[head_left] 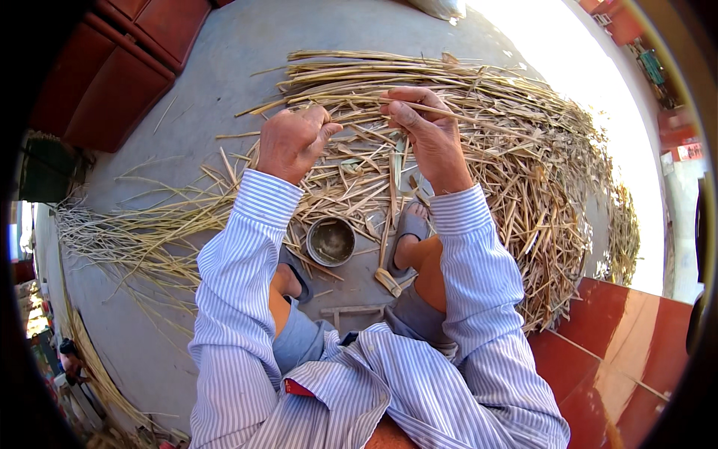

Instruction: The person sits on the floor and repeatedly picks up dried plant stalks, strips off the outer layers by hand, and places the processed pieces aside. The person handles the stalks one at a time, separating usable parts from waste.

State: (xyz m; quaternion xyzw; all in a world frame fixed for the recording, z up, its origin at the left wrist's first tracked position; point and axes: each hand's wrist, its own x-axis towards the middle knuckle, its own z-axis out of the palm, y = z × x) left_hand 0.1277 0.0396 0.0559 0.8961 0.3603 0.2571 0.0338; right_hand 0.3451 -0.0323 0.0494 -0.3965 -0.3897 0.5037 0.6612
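Both my hands are raised over a heap of dry straw-coloured stalks (523, 217). My right hand (428, 138) pinches a thin dry stalk (470, 118) between thumb and fingers, and the stalk sticks out past the hand to the right. My left hand (288, 144) is a closed fist with the thumb on top, to the left of the right hand. It seems to grip the same stalk near its left end, though the fingers mostly hide the spot. Broken bits and dry leaves lie loose below my hands.
Between my sandalled feet stands a round metal bowl (330, 242) with murky contents. Thin branching stems (142, 228) spread across the grey floor at left. Dark red cabinets (112, 82) stand upper left; red tiles (606, 329) lie lower right. Long stalks (351, 67) lie along the far side.
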